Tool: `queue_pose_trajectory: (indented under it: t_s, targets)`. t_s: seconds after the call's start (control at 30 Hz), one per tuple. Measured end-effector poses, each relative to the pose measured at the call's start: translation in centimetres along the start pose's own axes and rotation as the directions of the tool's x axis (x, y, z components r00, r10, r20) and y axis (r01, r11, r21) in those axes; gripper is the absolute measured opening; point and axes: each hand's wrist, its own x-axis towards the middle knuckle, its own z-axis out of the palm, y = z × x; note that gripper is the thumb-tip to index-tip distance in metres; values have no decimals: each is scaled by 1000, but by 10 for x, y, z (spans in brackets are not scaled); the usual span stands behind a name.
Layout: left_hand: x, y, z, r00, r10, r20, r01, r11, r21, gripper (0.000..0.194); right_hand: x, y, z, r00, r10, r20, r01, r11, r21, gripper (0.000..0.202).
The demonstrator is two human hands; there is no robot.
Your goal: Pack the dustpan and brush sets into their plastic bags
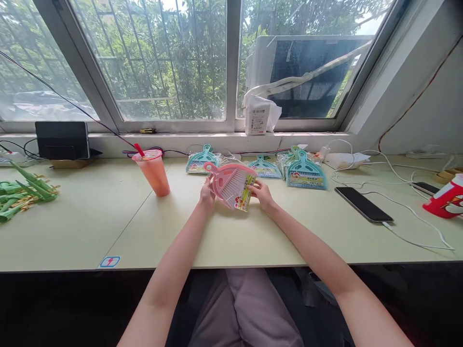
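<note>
A pink dustpan and brush set (228,183) is tilted up above the table in front of me. White bristles show along the brush, and a yellow-green printed card (245,193) sits at its right side. My left hand (207,193) grips the set at its left edge near the handle, the fingers partly hidden behind it. On the other side my right hand (263,194) pinches the card edge. Behind it lie wrapped teal dustpan sets: one (203,160) at left, one (265,167) in the middle, and a group (306,172) at right.
An orange drink cup (154,173) with a red straw stands left on the pale table (173,241). Farther left are green plant stalks (27,190) and a black tablet (62,140). A charging phone (363,205), white cables and a red cup (446,197) occupy the right.
</note>
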Motion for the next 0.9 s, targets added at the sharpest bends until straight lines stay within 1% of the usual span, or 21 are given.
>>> queue_pose_trajectory:
  t_s: [0.07,0.17,0.23,0.3,0.37,0.4,0.47,0.5,0.57,0.6,0.63,0.67,0.7,0.77,0.83,0.9]
  targets:
    - [2,3,-1,997,16,-77,-17,1000,-23,41,-1,-2,2,1000,-14,-19,14,1000,-23,42]
    - [6,12,-7,994,10,-107,-17,997,-72,42,2,-6,-3,995,-74,-63,72,997,-26,35]
    - [8,19,-13,991,27,-131,-41,993,-107,45,6,-7,-12,988,-124,-95,124,992,-10,32]
    - [11,25,-20,975,65,-214,-94,987,-128,48,12,-7,-24,980,-159,-119,158,987,-16,31]
    - [15,28,-27,938,71,-341,-112,988,-103,52,19,-5,-37,973,-183,-142,181,983,-27,30]
    - [16,29,-29,914,54,-402,-85,995,-60,56,22,-4,-42,968,-191,-163,191,981,-19,30]
    - [18,29,-31,884,2,-467,41,996,82,63,26,-1,-50,956,-196,-218,206,978,22,30]
    - [19,29,-31,882,-41,-469,128,980,155,62,28,0,-52,950,-195,-246,212,976,45,31]
    - [19,28,-29,890,-140,-434,265,933,243,51,30,2,-55,939,-187,-288,215,974,68,32]
    - [19,28,-28,895,-182,-407,303,918,256,43,31,2,-56,935,-183,-304,213,974,71,32]
    - [18,28,-26,899,-202,-388,313,917,248,36,31,2,-57,931,-178,-318,210,975,72,32]
    - [17,29,-26,903,-192,-384,291,931,219,32,31,2,-58,927,-170,-334,206,976,73,32]
    - [16,30,-26,907,-153,-391,238,955,177,31,32,3,-58,922,-161,-351,200,977,78,31]
    - [14,33,-27,908,-54,-416,87,994,60,32,32,3,-59,913,-139,-382,189,977,95,29]
    - [12,36,-30,907,14,-421,-51,996,-77,34,32,4,-60,907,-126,-402,184,977,109,27]
    - [10,36,-32,919,33,-392,-103,982,-159,31,31,5,-60,903,-124,-410,187,975,117,25]
